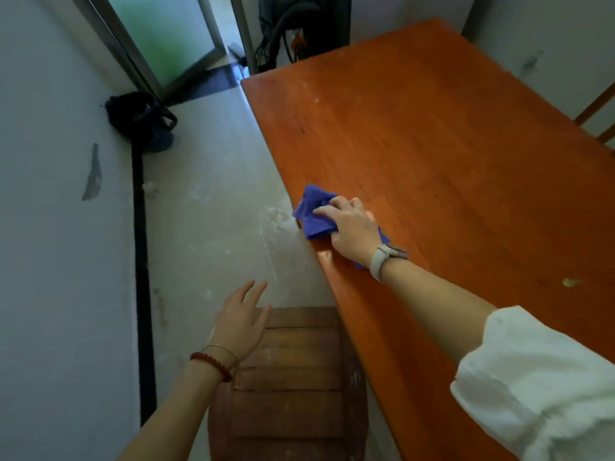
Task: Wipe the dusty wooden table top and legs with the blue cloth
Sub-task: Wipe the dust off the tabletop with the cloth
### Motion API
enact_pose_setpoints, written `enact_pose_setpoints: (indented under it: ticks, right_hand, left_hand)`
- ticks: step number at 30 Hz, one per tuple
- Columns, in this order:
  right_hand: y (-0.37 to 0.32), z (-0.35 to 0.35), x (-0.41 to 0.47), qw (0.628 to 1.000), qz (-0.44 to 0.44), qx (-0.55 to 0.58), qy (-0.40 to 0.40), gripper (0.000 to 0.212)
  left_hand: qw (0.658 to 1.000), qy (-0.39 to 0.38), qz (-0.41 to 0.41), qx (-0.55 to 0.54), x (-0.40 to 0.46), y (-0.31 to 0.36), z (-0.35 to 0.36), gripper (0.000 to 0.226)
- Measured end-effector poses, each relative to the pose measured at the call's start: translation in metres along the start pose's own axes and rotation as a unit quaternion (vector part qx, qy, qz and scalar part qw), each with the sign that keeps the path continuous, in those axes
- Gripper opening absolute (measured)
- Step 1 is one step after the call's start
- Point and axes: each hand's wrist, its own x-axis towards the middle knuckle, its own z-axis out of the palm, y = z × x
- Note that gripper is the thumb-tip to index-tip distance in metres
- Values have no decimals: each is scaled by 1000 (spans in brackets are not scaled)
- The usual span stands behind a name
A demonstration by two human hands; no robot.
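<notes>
The blue cloth (314, 212) lies bunched at the left edge of the wooden table top (449, 154), gripped by the right hand (352, 227) with curled fingers — the left hand (243, 319) hovers empty, fingers spread, above a slatted wooden chair (293, 377).

Slatted chair (289, 377) beside table edge (349, 311)

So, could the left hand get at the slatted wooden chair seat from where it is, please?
Probably yes: the left hand hovers open right over the chair seat's near edge, with nothing between them.
</notes>
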Motion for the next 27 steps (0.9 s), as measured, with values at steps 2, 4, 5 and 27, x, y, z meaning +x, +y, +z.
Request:
enact_pose_setpoints:
  ticks: [2, 4, 5, 27]
  right_hand:
    - [-7, 3, -39, 994, -94, 14, -47, 46]
    - [-5, 1, -87, 984, -158, 1, -87, 45]
    - [-4, -1, -113, 977, -178, -14, -113, 45]
    - [-14, -24, -428, 987, 14, -38, -153, 40]
  left_hand:
    - [1000, 5, 3, -3, -1, 3, 1, 51]
    - [1000, 14, 6, -18, -2, 13, 2, 49]
    - [999, 20, 13, -26, -4, 19, 3, 49]
    - [924, -126, 302, 199, -121, 128, 50, 52]
